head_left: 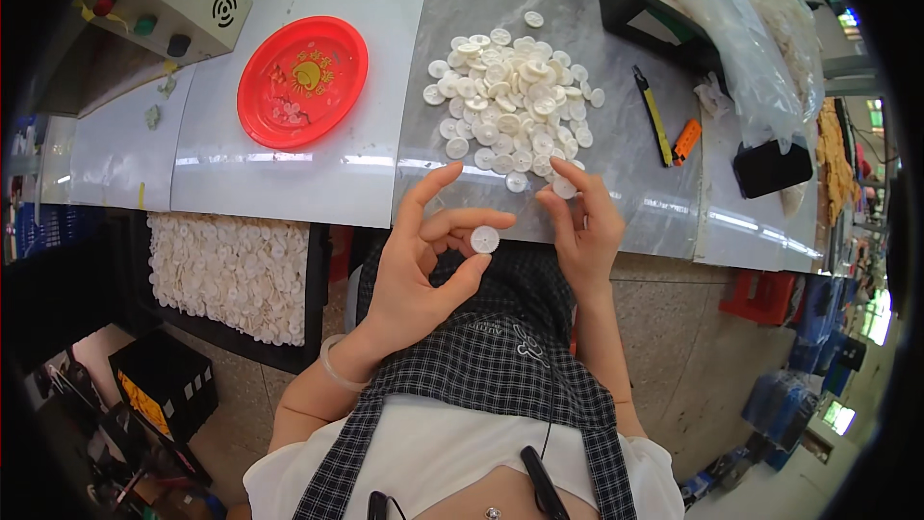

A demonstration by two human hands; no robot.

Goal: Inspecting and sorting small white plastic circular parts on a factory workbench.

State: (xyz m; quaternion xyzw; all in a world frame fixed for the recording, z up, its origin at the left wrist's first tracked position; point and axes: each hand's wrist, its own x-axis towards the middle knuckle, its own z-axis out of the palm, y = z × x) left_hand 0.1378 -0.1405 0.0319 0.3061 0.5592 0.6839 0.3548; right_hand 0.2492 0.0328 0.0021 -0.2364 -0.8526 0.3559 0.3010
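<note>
Fingertips of our left hand (pixel 419 265) are pinching one white round disc (pixel 484 240) above the table edge (pixel 539 221); our right hand (pixel 584 226) is gripping another disc (pixel 564 188) just beside the pile of discs (pixel 510 101). We are sitting near a red plate (pixel 302 82).

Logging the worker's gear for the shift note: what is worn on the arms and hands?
Both forearms are bare, with no gloves or sleeves. The left hand has a pale translucent bangle at its wrist. The right hand and its wrist carry nothing visible.
</note>
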